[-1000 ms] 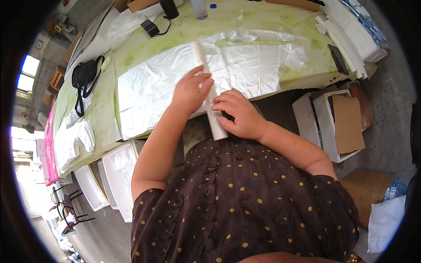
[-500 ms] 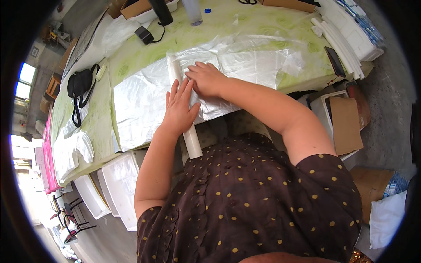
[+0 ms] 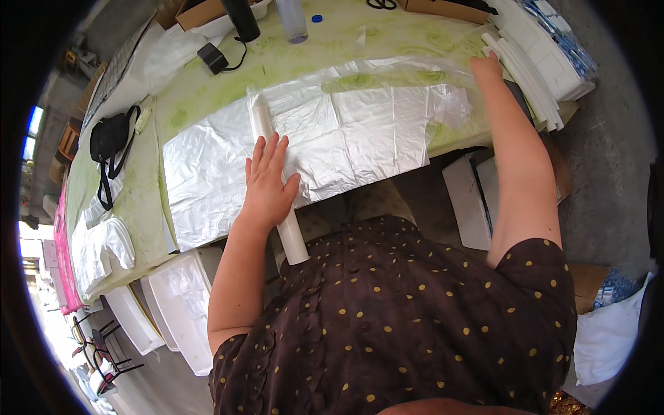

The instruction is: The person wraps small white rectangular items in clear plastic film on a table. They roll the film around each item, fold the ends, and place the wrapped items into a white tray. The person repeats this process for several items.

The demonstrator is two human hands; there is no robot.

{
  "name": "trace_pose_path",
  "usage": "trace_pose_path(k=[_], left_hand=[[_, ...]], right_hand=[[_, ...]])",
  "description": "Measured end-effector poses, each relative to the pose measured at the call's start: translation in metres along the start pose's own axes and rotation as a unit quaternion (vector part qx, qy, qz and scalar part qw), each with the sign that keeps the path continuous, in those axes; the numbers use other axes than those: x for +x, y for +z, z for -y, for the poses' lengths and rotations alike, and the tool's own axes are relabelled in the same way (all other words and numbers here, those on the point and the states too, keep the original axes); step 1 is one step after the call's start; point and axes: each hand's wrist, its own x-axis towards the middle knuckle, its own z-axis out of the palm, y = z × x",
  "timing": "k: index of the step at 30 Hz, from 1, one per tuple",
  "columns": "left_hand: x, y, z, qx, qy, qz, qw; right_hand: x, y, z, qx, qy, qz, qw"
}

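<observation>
Apparently light, stiff, slippery: one roll (image 3: 295,238), jutting over the near edge of the table (image 3: 408,45); best held mid-length. Left hand (image 3: 268,192) flat on it, fingers slightly spread. Right hand (image 3: 488,69) by tubes (image 3: 531,86) at right edge; its fingers' state I cannot tell.

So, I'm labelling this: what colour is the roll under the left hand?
The roll is white, seen best in the head view.
</observation>
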Motion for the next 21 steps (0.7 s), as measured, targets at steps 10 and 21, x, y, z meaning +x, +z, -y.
trace_pose_path(k=[10,21], left_hand=[[-0.005,-0.002,0.007,-0.013,0.002,-0.014,1.0],[-0.009,0.034,0.047,-0.202,0.084,-0.312,0.924]], right_hand=[[-0.239,0.069,0.097,-0.137,-0.412,0.162,0.886],[-0.375,0.076,0.193,0.257,-0.598,0.258,0.714]])
